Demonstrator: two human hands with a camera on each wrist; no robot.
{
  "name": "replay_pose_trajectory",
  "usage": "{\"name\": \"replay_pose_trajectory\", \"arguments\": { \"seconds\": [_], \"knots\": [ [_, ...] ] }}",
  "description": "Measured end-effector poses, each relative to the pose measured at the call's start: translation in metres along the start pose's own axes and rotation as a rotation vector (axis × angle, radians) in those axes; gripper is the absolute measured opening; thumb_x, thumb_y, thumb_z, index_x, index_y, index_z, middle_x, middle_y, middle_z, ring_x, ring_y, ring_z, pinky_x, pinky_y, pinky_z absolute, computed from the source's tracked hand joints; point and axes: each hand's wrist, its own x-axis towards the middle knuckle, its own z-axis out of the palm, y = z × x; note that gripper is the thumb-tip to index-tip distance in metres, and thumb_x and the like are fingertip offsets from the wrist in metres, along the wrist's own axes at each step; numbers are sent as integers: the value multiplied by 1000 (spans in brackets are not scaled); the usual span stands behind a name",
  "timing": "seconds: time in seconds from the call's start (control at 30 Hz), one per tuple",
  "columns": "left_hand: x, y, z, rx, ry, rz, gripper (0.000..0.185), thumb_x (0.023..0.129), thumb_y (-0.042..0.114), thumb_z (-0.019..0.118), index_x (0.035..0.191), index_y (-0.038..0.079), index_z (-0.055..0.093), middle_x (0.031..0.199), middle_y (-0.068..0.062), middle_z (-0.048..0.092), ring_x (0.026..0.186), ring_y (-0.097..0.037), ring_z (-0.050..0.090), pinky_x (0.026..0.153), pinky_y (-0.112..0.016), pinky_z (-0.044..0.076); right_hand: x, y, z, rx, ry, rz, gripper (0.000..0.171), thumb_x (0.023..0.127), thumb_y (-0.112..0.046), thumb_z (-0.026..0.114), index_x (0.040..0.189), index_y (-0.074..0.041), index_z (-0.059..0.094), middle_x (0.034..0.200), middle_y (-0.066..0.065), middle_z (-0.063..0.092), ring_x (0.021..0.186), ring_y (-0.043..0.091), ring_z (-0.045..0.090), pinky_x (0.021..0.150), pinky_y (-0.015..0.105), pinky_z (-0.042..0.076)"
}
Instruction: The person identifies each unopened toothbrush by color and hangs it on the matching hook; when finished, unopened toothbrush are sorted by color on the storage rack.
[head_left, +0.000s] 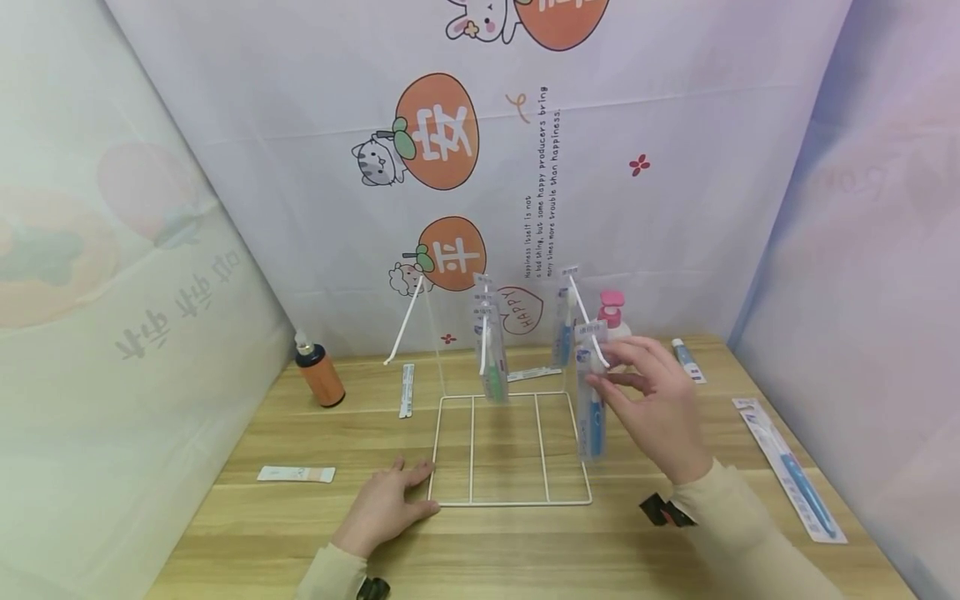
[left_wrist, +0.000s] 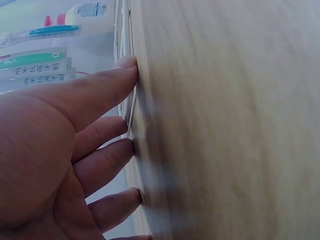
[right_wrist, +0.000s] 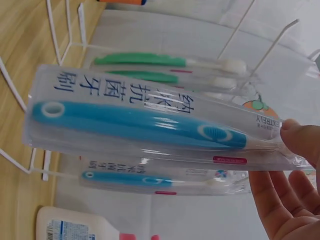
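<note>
Two green toothbrushes (right_wrist: pixel 150 67), right-wrist view only.

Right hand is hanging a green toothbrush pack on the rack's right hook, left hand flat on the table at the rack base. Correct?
Not quite: the pack pinched by the right hand holds a blue toothbrush, as the right wrist view shows. The green toothbrush packs already hang on the middle hook. The rest holds: the left hand lies flat on the table at the base of the white wire rack.

I see a blue toothbrush (head_left: pixel 592 417) in clear packaging, green toothbrushes (head_left: pixel 491 367) behind it, a white wire rack (head_left: pixel 510 500), a pale wood-grain worktop (head_left: pixel 480 542), an orange bottle (head_left: pixel 321 377) and a pink-capped pump bottle (head_left: pixel 612 312).
</note>
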Motion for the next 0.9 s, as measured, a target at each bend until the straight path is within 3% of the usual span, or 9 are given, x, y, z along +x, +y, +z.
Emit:
{"name": "replay_pose_trajectory", "arguments": {
  "seconds": [0.2, 0.6, 0.9],
  "knots": [
    [0, -1, 1, 8, 4, 7, 64, 91, 45, 86, 146, 15, 70, 149, -14, 65, 138, -61, 51, 108, -77, 42, 21, 25, 16, -66, 61, -33, 43, 81, 10, 90, 120, 1, 75, 120, 13, 70, 101, 4, 68, 77, 17, 61],
    [0, -1, 1, 7, 7, 16, 65, 91, 44, 87, 146, 14, 70, 148, -13, 65, 138, -60, 52, 107, -76, 44, 47, 58, 37, -69, 82, -51, 38, 89, 2, 87, 122, 4, 70, 116, 18, 66, 95, 31, 73, 79, 14, 59],
    [-1, -1, 0, 2, 6, 21, 65, 91, 43, 87, 146, 13, 70, 149, -11, 65, 141, -57, 50, 111, -77, 39, 53, 68, 42, -105, 89, -29, 37, 90, -2, 88, 121, 4, 68, 117, 17, 66, 98, 27, 71, 82, 17, 60]
  ]
}}
